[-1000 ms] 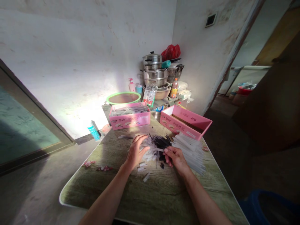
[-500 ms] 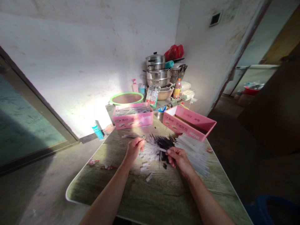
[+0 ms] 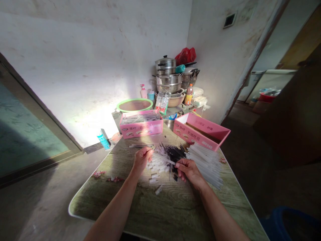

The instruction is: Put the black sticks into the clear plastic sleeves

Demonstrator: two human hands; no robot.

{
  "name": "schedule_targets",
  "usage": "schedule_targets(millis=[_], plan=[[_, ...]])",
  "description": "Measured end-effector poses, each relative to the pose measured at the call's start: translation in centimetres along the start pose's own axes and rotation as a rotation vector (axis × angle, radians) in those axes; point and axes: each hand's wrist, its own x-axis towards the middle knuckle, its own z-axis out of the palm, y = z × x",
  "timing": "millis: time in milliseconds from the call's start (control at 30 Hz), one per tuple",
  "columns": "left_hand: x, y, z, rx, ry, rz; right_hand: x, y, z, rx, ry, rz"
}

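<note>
My right hand pinches the near end of a thin white tube between thumb and fingers. The tube slants up and left to the fingertips of my left hand, which are pressed together. What they grip is too small to make out. Beneath the tube lies a heap of short white pieces, possibly caps. Beside it is a pile of thin black pieces. Many long translucent white tubes are spread out to the right of my right hand.
A pink box filled with thin sticks stands at the table's back, with another pink box to its right. A few thin sticks lie before the left box. Stacked pots and a green-rimmed basket are behind; a blue bin is lower right.
The whole view has shifted very slightly. Both hands keep nearly the same pose around the white tube, and the piles look unchanged.
</note>
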Motion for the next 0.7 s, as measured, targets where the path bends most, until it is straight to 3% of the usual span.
schedule_targets(millis=[267,433,567,700], plan=[[0.05,-0.12,-0.1,0.02,0.014,0.002,-0.07,-0.19,0.11,-0.011,-0.045,0.038],[0.11,-0.39,-0.08,0.027,0.007,0.001,-0.11,-0.32,0.18,-0.003,0.003,0.043],[0.14,-0.63,-0.05,0.019,0.006,-0.003,-0.09,-0.1,0.18,-0.016,-0.056,0.055],[0.14,-0.71,-0.08,0.004,0.006,-0.013,-0.07,-0.07,0.15,-0.015,-0.009,0.047]])
